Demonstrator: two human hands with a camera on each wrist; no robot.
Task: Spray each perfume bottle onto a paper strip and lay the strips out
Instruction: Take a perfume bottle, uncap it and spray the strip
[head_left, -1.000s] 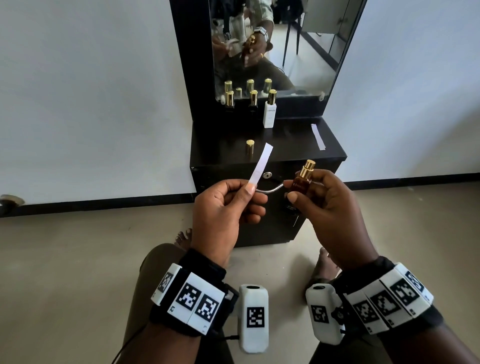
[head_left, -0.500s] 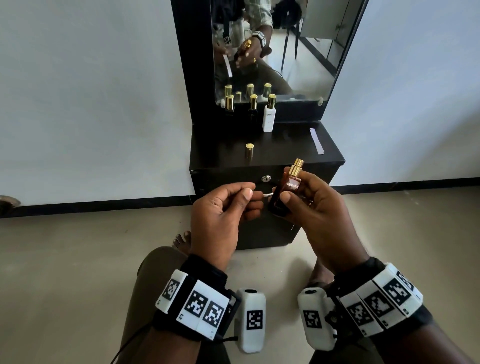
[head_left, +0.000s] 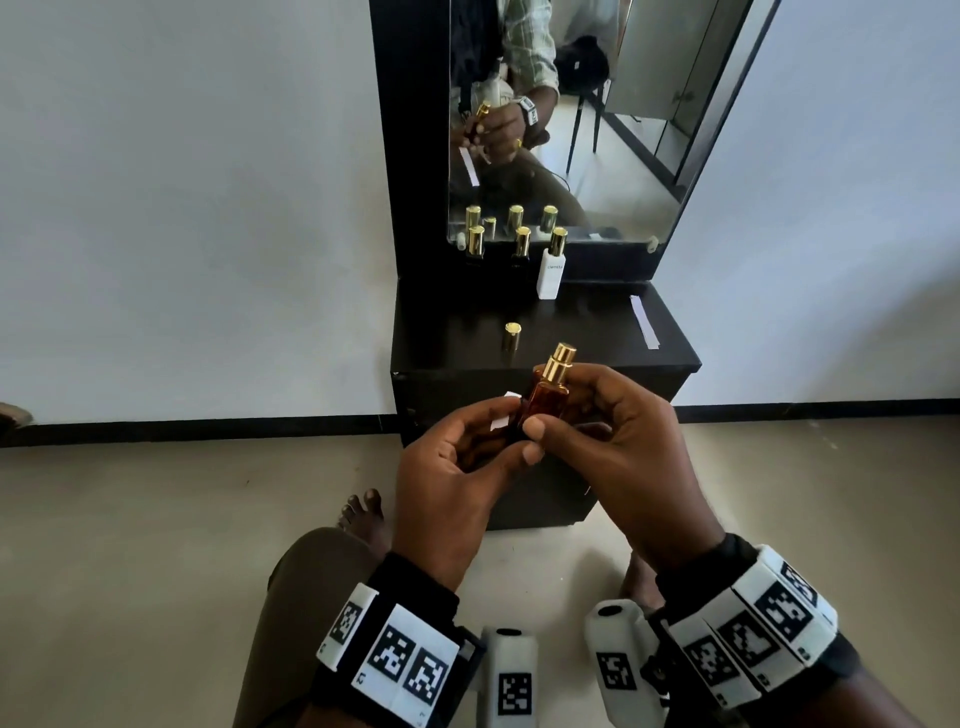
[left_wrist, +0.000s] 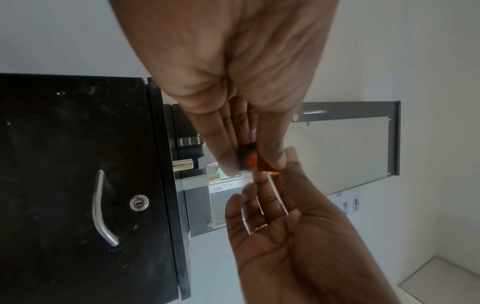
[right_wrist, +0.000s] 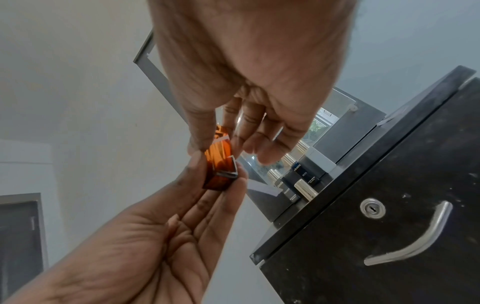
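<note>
Pinching the amber perfume bottle, right hand meets strip-holding left hand.

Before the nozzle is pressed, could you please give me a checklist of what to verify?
1. Cap off: ok. The amber perfume bottle has its gold nozzle bare; a gold cap stands on the dresser top.
2. Grip: ok. The right hand and left hand both hold the bottle.
3. Paper strip facing the nozzle: not ok. It sits low beside the bottle, among the fingers.
4. Direction of the nozzle opening: cannot tell.
5. Laid strip out of the way: ok. It lies at the dresser's right edge.
</note>
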